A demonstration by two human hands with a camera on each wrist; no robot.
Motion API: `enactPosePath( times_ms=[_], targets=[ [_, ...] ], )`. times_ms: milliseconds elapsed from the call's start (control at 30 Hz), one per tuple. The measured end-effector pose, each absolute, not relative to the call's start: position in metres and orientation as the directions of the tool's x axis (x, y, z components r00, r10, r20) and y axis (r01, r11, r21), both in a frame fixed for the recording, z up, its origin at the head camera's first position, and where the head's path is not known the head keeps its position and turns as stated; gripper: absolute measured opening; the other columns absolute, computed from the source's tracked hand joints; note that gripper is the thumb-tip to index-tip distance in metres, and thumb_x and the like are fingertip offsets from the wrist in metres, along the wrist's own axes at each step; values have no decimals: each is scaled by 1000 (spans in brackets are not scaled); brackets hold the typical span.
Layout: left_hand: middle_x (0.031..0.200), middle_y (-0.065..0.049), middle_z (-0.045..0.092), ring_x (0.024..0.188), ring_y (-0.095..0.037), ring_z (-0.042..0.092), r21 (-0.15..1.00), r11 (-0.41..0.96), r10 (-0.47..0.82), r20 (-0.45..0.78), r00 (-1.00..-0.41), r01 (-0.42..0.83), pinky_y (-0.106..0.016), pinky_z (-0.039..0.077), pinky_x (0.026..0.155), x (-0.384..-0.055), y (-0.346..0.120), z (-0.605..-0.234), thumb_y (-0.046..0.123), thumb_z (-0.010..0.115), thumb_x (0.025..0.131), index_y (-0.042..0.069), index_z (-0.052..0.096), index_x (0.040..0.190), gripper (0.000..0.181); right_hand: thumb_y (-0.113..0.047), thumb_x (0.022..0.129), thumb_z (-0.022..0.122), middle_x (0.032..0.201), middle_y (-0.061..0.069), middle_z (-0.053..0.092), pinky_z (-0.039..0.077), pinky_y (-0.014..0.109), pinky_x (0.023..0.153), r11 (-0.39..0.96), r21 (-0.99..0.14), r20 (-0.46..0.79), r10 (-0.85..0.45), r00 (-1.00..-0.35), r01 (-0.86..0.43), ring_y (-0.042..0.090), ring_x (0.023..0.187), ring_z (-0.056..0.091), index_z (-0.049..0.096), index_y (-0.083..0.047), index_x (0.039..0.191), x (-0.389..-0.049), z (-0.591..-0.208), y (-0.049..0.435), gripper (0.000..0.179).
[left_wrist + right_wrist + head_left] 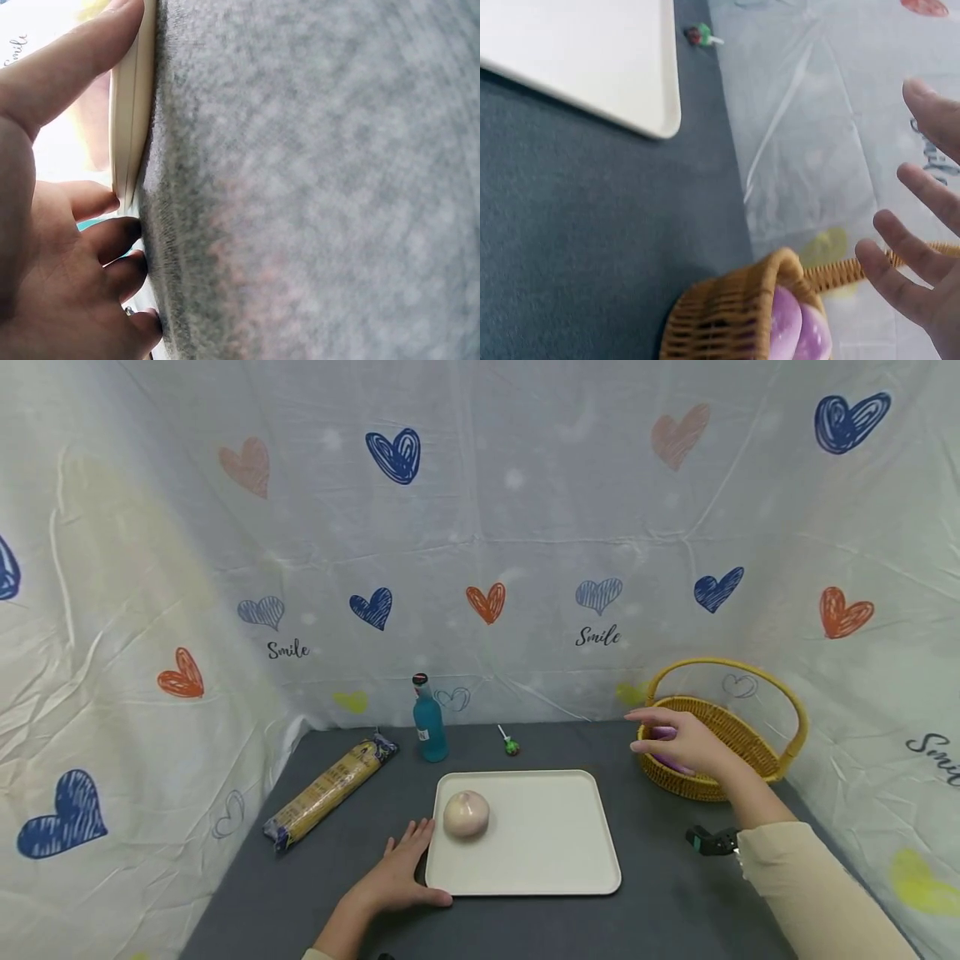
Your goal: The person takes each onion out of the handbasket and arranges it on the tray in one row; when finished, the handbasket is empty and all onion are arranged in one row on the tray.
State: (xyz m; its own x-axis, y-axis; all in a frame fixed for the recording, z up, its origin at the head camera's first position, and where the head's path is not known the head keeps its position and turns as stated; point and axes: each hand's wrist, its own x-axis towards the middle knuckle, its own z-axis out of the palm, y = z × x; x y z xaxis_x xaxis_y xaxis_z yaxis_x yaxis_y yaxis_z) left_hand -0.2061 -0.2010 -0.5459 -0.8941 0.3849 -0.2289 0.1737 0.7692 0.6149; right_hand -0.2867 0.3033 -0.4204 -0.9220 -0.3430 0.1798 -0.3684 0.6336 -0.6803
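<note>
A white rectangular tray [540, 843] lies on the dark grey table. On its left part rests a pale, shiny, onion-like bulb [466, 815]. My left hand [405, 870] is spread at the tray's left side, fingers and thumb against the edge; in the left wrist view the thumb reaches the tray rim [133, 112]. Over the left part of a yellow wicker basket [750, 739] hovers my right hand [686, 742], its fingers extended and holding nothing. Smooth purple rounded things [786, 322] sit inside the basket, partly hidden by its wall.
A long yellow-and-blue packet [330, 792] lies at the left. Behind the tray are a blue bottle [430, 722], standing upright, and a small green lollipop [512, 746]. A heart-printed white curtain [480, 527] borders the table's back and sides.
</note>
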Motion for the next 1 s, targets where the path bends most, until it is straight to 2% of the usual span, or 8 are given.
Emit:
enactPosePath(
  times_ms=[67, 233, 567, 767, 1000],
  targets=[
    [167, -20, 17, 155, -43, 8, 616, 769, 383, -228, -895, 172, -74, 2, 116, -205, -201, -545, 62, 85, 70, 4, 18, 161, 127, -30, 93, 75, 140, 17, 60, 42, 65, 106, 632, -687, 174, -338, -925, -360, 45, 128, 54, 63, -11, 136, -290, -420, 311, 49],
    [167, -21, 17, 155, -44, 8, 615, 769, 385, -226, -895, 176, -74, 3, 116, -203, -202, -544, 61, 85, 70, 4, 18, 161, 126, -31, 94, 73, 145, 15, 58, 36, 67, 109, 633, -696, 164, -321, -933, -340, 43, 136, 48, 65, -12, 135, -301, -425, 329, 46],
    [167, -20, 17, 155, -44, 8, 607, 775, 383, -227, -895, 177, -73, 3, 117, -205, -202, -545, 63, 84, 70, 5, 19, 161, 126, -36, 98, 66, 149, 24, 51, 41, 68, 104, 671, -707, 47, -269, -962, -223, 50, 134, 47, 54, -9, 145, -315, -428, 357, 55],
    [167, -20, 17, 155, -43, 8, 606, 777, 381, -233, -895, 173, -73, 3, 117, -206, -201, -546, 63, 84, 70, 5, 19, 162, 127, -35, 96, 70, 147, 23, 53, 35, 69, 108, 654, -739, 17, -225, -974, -164, 48, 136, 46, 56, -8, 144, -330, -435, 371, 57],
    [168, -20, 17, 155, -43, 8, 615, 769, 385, -233, -893, 171, -73, 3, 117, -205, -201, -546, 62, 85, 70, 5, 18, 162, 127, -40, 95, 70, 153, 26, 44, 30, 70, 111, 652, -755, -74, -188, -979, -68, 50, 140, 39, 52, -7, 147, -336, -435, 380, 64]
  ],
)
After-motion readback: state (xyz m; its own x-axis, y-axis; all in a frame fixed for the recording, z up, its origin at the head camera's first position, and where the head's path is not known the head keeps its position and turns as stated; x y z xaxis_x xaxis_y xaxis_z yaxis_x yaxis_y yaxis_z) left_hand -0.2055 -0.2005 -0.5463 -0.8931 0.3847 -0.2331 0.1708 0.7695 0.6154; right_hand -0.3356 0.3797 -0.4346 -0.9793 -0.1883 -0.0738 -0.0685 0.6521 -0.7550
